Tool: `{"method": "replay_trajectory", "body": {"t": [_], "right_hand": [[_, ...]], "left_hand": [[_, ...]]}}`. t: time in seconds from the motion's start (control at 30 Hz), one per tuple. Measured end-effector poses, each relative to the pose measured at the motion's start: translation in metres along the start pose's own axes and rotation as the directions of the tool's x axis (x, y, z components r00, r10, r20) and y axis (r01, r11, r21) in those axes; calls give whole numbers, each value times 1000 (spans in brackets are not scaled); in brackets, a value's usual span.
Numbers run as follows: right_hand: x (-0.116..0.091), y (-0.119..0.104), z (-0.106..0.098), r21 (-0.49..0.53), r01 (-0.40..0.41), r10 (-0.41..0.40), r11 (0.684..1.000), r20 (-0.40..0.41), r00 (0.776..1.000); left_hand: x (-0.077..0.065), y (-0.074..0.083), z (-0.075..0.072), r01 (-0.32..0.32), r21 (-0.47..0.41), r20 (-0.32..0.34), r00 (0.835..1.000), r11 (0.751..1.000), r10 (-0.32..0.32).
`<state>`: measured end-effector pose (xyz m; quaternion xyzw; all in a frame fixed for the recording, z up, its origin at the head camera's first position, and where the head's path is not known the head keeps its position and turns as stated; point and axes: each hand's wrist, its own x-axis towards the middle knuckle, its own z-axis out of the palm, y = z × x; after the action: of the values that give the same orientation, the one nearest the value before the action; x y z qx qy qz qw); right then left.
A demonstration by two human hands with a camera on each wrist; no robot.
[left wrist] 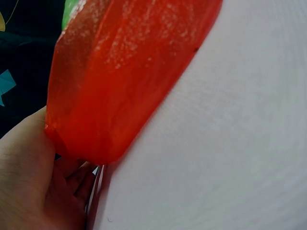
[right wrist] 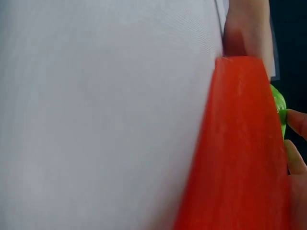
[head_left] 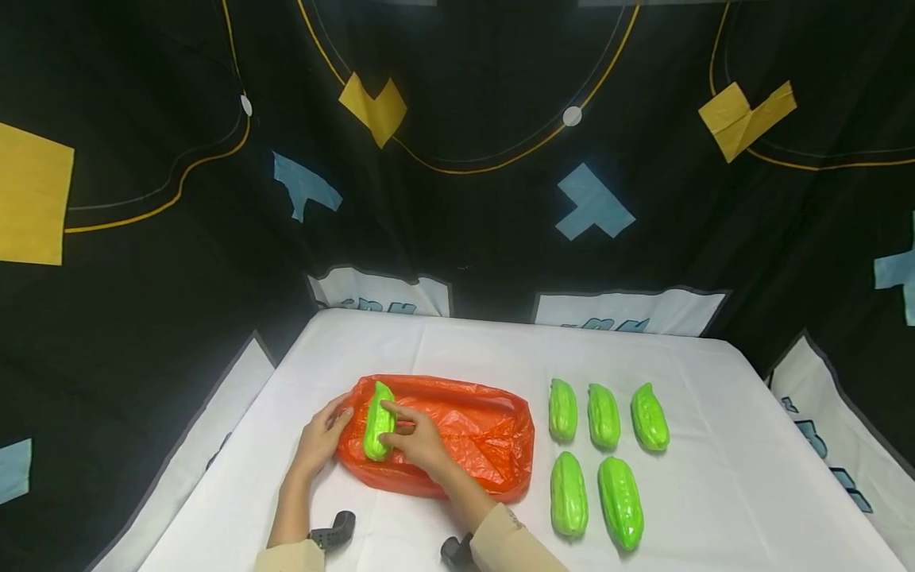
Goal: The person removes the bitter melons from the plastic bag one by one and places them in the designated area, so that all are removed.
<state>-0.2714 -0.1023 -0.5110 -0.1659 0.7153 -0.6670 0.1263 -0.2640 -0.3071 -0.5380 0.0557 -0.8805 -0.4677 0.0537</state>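
An orange-red plastic bag (head_left: pixel 479 433) lies spread wide on the white table, its rim rolled up like a shallow basin. At its left end my left hand (head_left: pixel 319 439) grips the rim; in the left wrist view the thumb lies along the bag's wall (left wrist: pixel 110 91) and the fingers curl below it. My right hand (head_left: pixel 426 446) reaches over the bag from the front and pinches a glossy green bitter melon (head_left: pixel 377 429) between thumb and fingers. That melon stands lengthwise at the bag's left end, mostly hidden behind the red wall (right wrist: pixel 240 143) in the right wrist view.
Right of the bag, several more bitter melons lie on the table (head_left: pixel 715 477): three in a back row, including one farthest right (head_left: pixel 650 419), and two in front, the nearer one (head_left: pixel 620 503) slightly tilted. Dark cloth (head_left: pixel 465 222) hangs behind the table.
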Motion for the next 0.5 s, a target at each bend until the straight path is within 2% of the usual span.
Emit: {"method": "replay_trajectory", "body": {"t": [0.3, 0.5], "right_hand": [[-10, -7, -27, 26, -18, 18, 1000, 2, 1000], [-21, -15, -48, -20, -41, 41, 999, -16, 999]], "left_hand": [[0, 1, 0, -1, -9, 8, 1000, 1000, 1], [-2, 2, 1, -5, -27, 6, 1000, 1000, 5]]}}
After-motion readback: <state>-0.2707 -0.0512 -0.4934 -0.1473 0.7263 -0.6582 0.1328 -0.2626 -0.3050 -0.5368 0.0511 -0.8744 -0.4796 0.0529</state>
